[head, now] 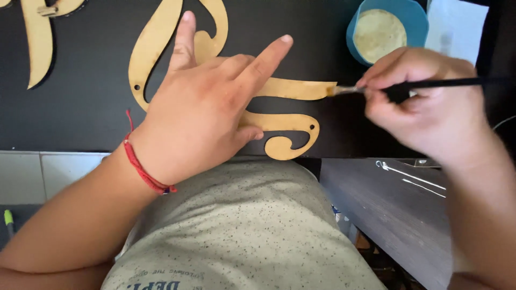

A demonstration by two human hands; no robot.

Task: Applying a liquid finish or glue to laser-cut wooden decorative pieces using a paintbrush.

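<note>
Wooden cutout, all curls and swirls, lay flat on the black table. Left hand pressed down on it, fingers spread wide, red string bracelet on the wrist. Right hand pinched a thin black brush, tip touching the cutout's right end. Blue cup of yellowish paint sat just beyond.

Bright, even daylight; soft shadows, slight blur at right.
</note>
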